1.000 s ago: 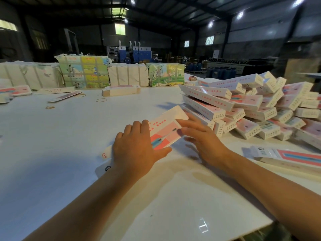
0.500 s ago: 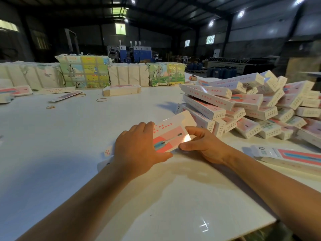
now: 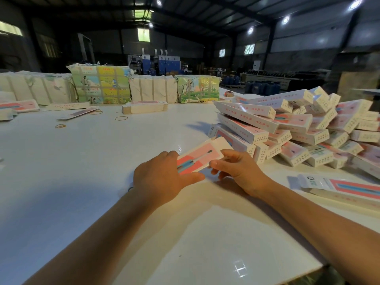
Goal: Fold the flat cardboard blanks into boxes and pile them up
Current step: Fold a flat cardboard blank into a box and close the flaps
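**Head view: a blank held near the box pile**

White table carries the pile of folded boxes at right. Beside it, the left hand and right hand both grip one pink cardboard blank.

Loose rubber bands dot the white table, one tan loop near the middle, another off to the left. Along the far edge stand strapped paper-wrapped bundles, two of them in colourful printed wrap. Beyond, blue machines sit in a dim hall under bright ceiling lamps.
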Action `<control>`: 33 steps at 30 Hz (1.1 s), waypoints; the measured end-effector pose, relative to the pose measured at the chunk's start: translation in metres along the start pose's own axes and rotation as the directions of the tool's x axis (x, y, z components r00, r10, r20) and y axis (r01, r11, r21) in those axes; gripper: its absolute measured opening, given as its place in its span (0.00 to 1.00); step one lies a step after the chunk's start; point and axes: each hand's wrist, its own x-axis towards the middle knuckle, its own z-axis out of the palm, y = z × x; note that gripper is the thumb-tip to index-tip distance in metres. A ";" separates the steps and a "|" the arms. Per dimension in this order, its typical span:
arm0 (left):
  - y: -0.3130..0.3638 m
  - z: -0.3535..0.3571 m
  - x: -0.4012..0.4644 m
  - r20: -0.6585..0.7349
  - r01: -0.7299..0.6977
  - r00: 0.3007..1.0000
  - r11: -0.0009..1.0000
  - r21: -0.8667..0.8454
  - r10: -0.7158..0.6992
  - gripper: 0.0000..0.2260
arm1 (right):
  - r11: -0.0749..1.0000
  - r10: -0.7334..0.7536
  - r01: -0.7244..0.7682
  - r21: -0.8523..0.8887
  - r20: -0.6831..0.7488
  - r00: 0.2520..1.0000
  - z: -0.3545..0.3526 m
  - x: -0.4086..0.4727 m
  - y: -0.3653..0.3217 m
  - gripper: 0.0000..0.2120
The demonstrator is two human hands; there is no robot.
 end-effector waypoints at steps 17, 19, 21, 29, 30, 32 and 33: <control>0.002 -0.008 -0.002 -0.111 0.100 0.989 0.993 0.059 -0.093 0.34 | 0.948 -0.294 0.235 -0.213 -0.308 0.905 0.003 -0.003 0.001 0.20; 0.003 -0.007 -0.002 -0.111 0.095 0.990 0.991 0.094 -0.085 0.35 | 0.950 -0.287 0.233 -0.209 -0.283 0.915 0.003 -0.002 0.001 0.23; 0.006 -0.004 -0.002 -0.129 0.070 0.990 0.986 0.153 -0.050 0.36 | 0.947 -0.289 0.233 -0.220 -0.273 0.918 0.005 -0.003 0.002 0.21; 0.010 0.000 -0.003 -0.171 0.021 0.985 0.966 0.259 0.024 0.39 | 0.966 -0.211 0.163 -0.200 -0.247 0.946 0.003 -0.003 0.001 0.10; 0.010 0.000 -0.003 -0.171 0.016 0.985 0.961 0.278 0.033 0.39 | 0.974 -0.185 0.146 -0.174 -0.238 0.953 0.003 -0.003 0.001 0.10; 0.010 0.000 -0.003 -0.168 0.002 0.984 0.949 0.314 0.053 0.40 | 0.989 -0.117 0.092 -0.117 -0.220 0.968 0.003 -0.002 0.002 0.21; 0.009 0.000 -0.003 -0.169 -0.006 0.983 0.943 0.334 0.066 0.39 | 0.991 -0.092 0.069 -0.117 -0.208 0.974 0.003 -0.001 0.004 0.26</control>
